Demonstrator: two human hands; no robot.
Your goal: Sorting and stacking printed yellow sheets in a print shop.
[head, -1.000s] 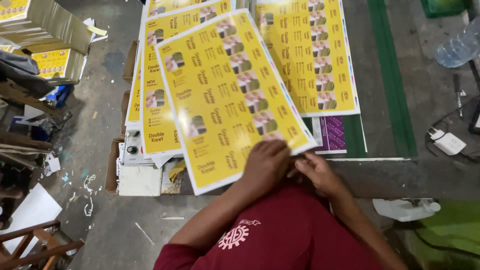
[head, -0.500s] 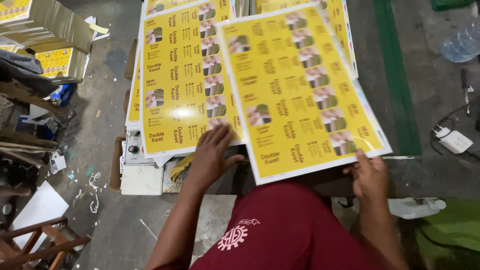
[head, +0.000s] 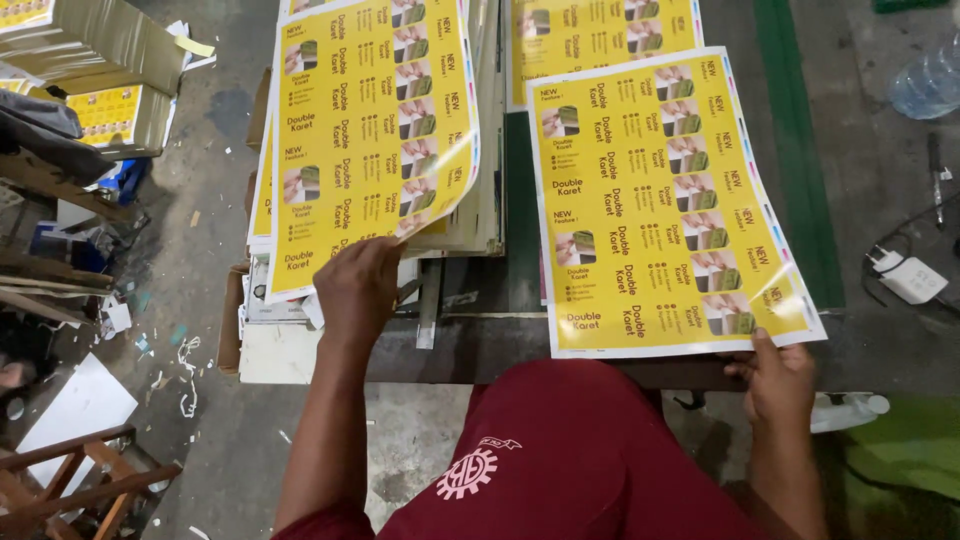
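Note:
My right hand (head: 775, 385) grips the near edge of a glossy yellow printed sheet (head: 660, 200), which lies flat over the right stack of sheets (head: 590, 35) on the dark worktable (head: 500, 340). My left hand (head: 357, 290) pinches the near edge of the top sheet (head: 370, 130) of the left stack; that sheet curls up along its right side. Both sheets carry rows of small product pictures. I wear a dark red shirt with a white emblem.
Taped cardboard boxes (head: 100, 60) with more yellow sheets stand at the top left. Paper scraps litter the concrete floor (head: 190, 370). A wooden frame (head: 70, 490) sits at the bottom left. A clear water bottle (head: 925, 85) and a white charger (head: 910, 280) lie on the right.
The sheet held in both hands has swung right and come down flat on the right stack. My left hand left it and took the edge of the left stack's top sheet.

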